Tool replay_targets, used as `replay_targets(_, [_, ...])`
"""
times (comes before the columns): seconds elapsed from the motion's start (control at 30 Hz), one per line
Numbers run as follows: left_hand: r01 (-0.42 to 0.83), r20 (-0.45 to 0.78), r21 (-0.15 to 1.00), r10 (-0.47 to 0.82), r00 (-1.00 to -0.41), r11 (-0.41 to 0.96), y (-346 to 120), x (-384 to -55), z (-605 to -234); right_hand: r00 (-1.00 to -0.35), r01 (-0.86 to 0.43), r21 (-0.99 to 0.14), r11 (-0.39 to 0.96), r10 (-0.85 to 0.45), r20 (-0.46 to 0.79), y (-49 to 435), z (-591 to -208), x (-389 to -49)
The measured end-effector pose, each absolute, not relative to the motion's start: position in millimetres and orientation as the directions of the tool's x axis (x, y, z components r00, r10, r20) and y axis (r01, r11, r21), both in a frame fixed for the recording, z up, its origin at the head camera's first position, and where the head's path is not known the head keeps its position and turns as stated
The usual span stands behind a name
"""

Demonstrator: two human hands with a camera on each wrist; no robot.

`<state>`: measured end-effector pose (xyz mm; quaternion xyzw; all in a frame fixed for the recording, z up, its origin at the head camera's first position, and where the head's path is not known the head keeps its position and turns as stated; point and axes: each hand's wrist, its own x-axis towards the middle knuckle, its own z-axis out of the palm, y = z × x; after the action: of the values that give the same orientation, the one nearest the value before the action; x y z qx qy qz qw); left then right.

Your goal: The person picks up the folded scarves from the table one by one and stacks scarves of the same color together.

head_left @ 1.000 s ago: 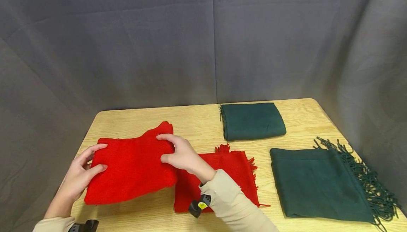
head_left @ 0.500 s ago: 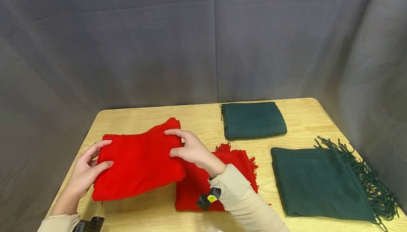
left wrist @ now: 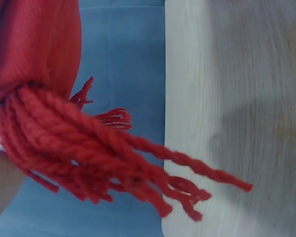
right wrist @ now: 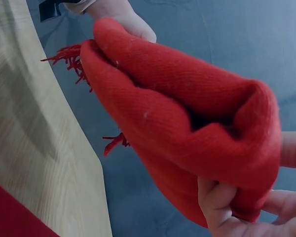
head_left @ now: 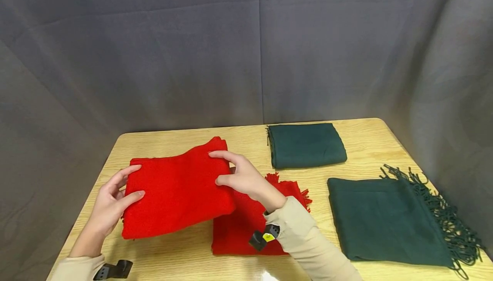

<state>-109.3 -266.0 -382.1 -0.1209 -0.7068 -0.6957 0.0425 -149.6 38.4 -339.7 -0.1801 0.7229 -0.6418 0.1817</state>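
A folded red scarf (head_left: 177, 193) is held up off the table between both hands, its right end higher than its left. My left hand (head_left: 109, 208) grips the left edge, thumb on top. At the right end, my right hand (head_left: 248, 180) holds the cloth with thumb and fingers. The right wrist view shows thick folded layers (right wrist: 182, 108), with fingers (right wrist: 217, 197) curled at the lower side. In the left wrist view, red twisted fringe (left wrist: 89, 133) hangs from the held scarf. Partly under it and my right arm lies another folded red scarf (head_left: 239, 234).
A folded dark green scarf (head_left: 308, 146) lies at the back right of the wooden table (head_left: 169, 141). Another dark green scarf (head_left: 389, 221), with its fringe (head_left: 443, 216) spread out, lies near the right edge. Grey curtains (head_left: 192, 58) stand behind and beside the table.
Both hands have carried the held red scarf to the right and slightly farther away, so it now overlaps more of the other red scarf from my view. The green scarves have not moved.
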Motion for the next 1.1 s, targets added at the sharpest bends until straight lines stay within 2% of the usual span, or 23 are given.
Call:
replay_targets(0.53, [0.261,0.258,0.965,0.143,-0.955,-0.002,-250.3,-109.9,-377.4,-0.876,-0.020,-0.997,0.081,-0.481,-0.021,60.8,-338.6,-142.1])
replay_targets(0.9, [0.281,0.267,0.957,0.160,-0.950,0.072,-239.7,-111.2,-374.5,-0.868,-0.057,-0.998,0.032,-0.496,0.034,75.7,-338.0,-139.1])
replay_targets(1.1, [0.281,0.266,0.958,0.182,-0.947,0.062,-233.0,-111.8,-372.6,-0.873,-0.044,-0.998,0.034,-0.488,0.022,83.1,-335.3,-138.1])
